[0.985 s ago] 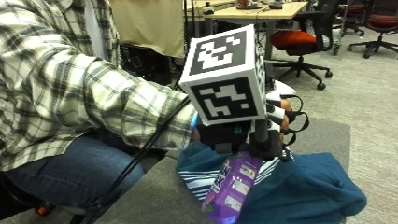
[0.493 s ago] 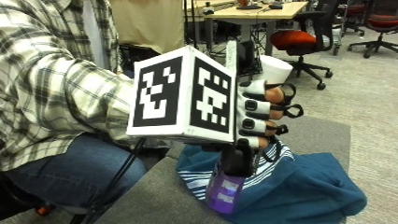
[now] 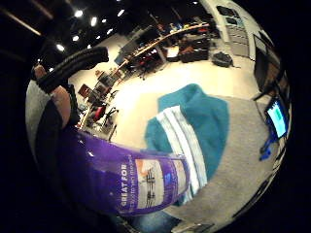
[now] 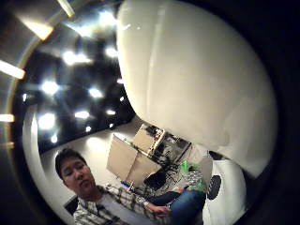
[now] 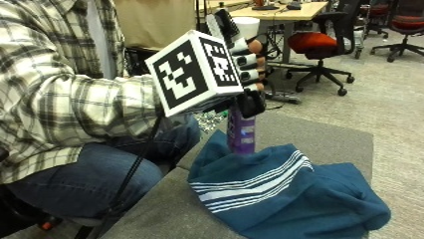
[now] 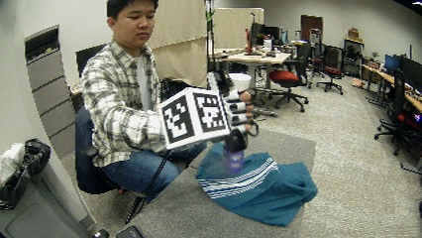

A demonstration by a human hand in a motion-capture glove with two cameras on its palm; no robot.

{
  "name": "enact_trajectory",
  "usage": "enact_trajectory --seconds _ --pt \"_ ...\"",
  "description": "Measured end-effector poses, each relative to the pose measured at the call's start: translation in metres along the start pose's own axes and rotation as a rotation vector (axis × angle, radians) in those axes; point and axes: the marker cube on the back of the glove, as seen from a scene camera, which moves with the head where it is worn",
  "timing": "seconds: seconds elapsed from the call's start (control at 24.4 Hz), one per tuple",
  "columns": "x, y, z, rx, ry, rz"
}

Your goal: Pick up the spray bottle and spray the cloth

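The spray bottle (image 5: 240, 133) is purple with a white head and a label that reads "GREAT FOR", standing upright and lifted off the tabletop (image 5: 165, 209), its base just above the cloth's edge. The cloth (image 5: 291, 194) is a teal-blue towel with white stripes, lying crumpled in a heap on the grey tabletop.

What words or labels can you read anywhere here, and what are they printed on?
"GREAT FOR": white capitals on the label of the purple spray bottle that the gloved right hand grips above the teal cloth.
The smaller line beneath it and the rest of the label are too blurred to read.
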Motion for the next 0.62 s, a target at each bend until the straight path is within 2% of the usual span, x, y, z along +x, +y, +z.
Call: enact_trajectory --seconds 0.33,0.62 --pt "-0.046 0.045 0.11 -0.202 -0.229 -0.099" --pt "-0.036 0.063 0.206 -0.349 -0.331 -0.122"
